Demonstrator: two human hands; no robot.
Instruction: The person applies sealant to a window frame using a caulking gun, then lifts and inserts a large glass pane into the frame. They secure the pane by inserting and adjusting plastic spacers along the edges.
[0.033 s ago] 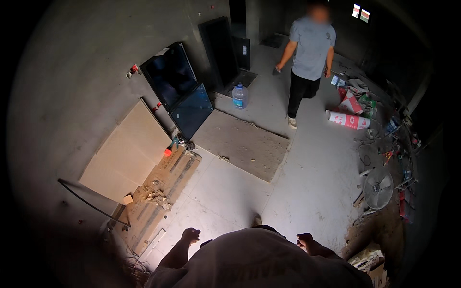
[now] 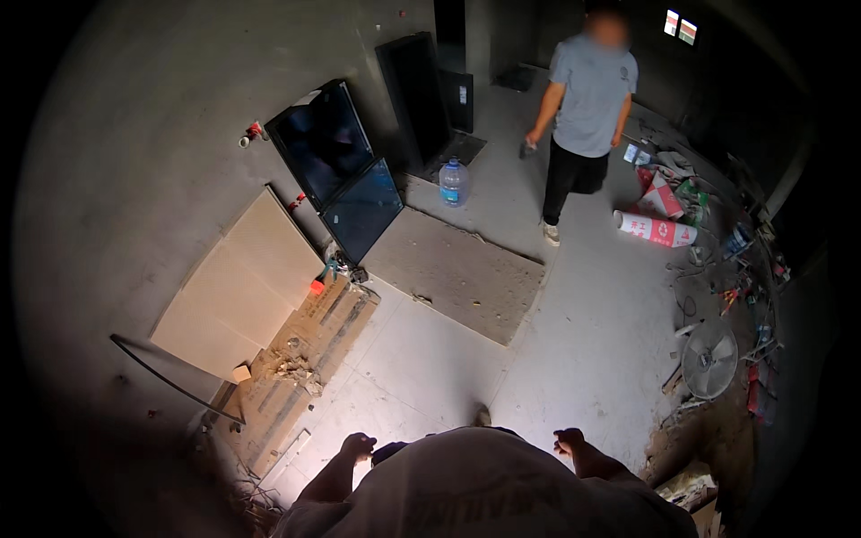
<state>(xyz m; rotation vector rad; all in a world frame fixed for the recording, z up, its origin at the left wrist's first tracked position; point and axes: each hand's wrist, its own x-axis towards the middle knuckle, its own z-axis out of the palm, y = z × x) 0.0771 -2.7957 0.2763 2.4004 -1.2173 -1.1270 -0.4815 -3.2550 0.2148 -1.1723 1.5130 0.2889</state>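
Observation:
My left hand [image 2: 359, 446] hangs beside my body at the lower middle, over the pale tiled floor [image 2: 404, 359]. Its fingers are curled in and nothing shows in them. On the other side, my right hand [image 2: 567, 441] is held away from my body, also with bent fingers and no visible object. Neither hand touches anything around it. Nearest to the left hand is a flattened brown cardboard sheet [image 2: 336, 314] with debris on it. Part of one shoe [image 2: 482, 415] shows in front of my shirt.
A person [image 2: 592, 99] walks ahead, a small dark object in one hand. Left, dark glass panels [image 2: 363, 208] and a beige board [image 2: 238, 287] lean at the wall. A water jug [image 2: 453, 184] stands near a dusty board [image 2: 457, 273]. Right lie a fan [image 2: 709, 360], a red-white roll [image 2: 655, 229] and clutter.
The person ahead has moved slightly right, with the trailing leg bent back. The whole view has shifted a little. My hands hang almost as before.

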